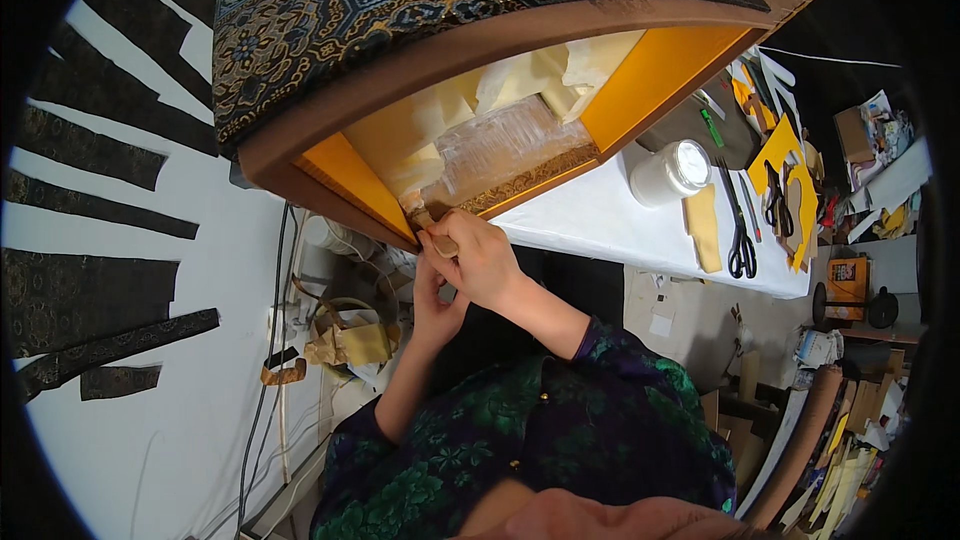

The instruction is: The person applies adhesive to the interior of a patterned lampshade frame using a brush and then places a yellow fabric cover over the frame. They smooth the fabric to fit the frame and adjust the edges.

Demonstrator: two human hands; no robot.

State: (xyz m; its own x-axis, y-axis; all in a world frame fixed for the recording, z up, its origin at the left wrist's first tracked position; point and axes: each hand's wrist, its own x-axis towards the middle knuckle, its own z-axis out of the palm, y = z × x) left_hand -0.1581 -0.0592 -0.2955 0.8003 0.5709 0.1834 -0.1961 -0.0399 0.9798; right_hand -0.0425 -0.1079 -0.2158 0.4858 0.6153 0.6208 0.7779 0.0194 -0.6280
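Note:
A large curved box (400, 70), brown-edged and covered in dark patterned brocade, stands tilted on the white table (610, 220). Its inside is lined orange, with cream paper and clear plastic wrap (500, 135) in it. My right hand (482, 258) grips a small brush (425, 220) and holds its tip against the box's lower inner corner. Underneath and partly hidden, my left hand (432, 308) reaches up to the box's bottom edge; what it holds cannot be made out.
A white jar (668, 172), black scissors (740, 225), a beige card strip (704, 228) and yellow card cut-outs (785, 165) lie on the table's right part. Dark brocade strips (90, 155) lie on the white surface at left. Cables and crumpled paper (345, 340) sit below the box.

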